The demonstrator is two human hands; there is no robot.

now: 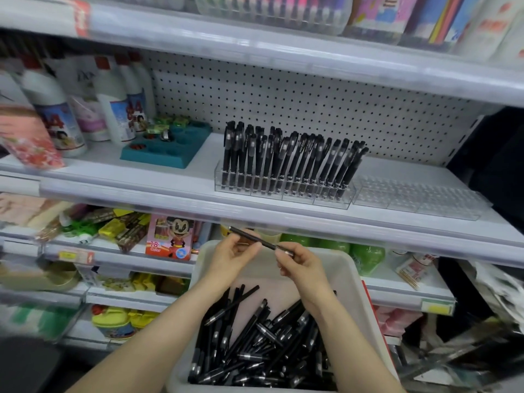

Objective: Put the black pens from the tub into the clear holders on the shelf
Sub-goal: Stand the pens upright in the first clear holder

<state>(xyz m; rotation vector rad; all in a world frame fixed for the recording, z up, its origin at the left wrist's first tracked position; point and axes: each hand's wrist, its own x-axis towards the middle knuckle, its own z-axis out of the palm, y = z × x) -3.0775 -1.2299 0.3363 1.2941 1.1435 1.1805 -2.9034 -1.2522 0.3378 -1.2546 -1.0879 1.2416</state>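
Observation:
A white tub [358,282] in front of me holds a heap of black pens [255,344]. Above the tub, my left hand [235,256] and my right hand [300,265] pinch one black pen [259,241] between them, each at one end; it lies slanted down to the right. On the shelf above stands a clear holder [283,191] filled with several upright black pens [289,160]. To its right lies a second clear holder [416,197] with no pens in it.
A teal tray [167,148] and white bottles [113,106] stand at the shelf's left. The shelf's front rail [255,214] runs just above my hands. Lower shelves hold crayon boxes, snacks and green bottles. A pegboard backs the shelf.

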